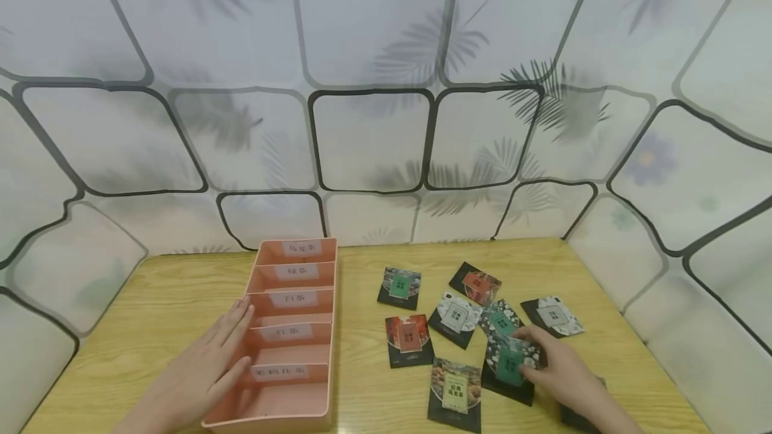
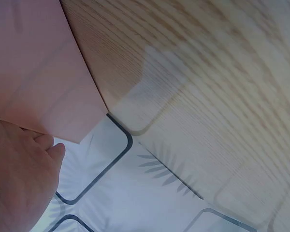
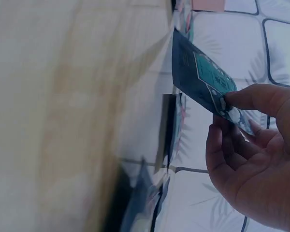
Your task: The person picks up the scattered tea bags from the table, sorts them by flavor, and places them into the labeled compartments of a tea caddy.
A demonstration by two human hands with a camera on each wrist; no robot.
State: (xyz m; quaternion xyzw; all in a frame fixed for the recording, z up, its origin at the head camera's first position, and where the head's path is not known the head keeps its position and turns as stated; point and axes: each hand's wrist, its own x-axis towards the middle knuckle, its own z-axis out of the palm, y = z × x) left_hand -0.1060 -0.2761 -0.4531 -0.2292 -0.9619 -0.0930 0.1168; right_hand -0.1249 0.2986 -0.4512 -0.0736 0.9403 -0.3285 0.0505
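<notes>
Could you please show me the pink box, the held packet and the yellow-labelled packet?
Pink box (image 1: 283, 403), head view: floor of nearest compartment.
Held packet (image 3: 210, 74), right wrist view: its green label.
Yellow-labelled packet (image 1: 455, 392), head view: its label.

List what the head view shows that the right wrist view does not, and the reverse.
Only the head view: the left hand resting along the side of the pink box, and the box's compartments with their white labels.

Only the right wrist view: the palm side of the right hand, its curled fingers, and the gap between the green-labelled packet it pinches and the table.

Both: the right hand, that packet, some other packets, the table and the patterned backdrop.
</notes>
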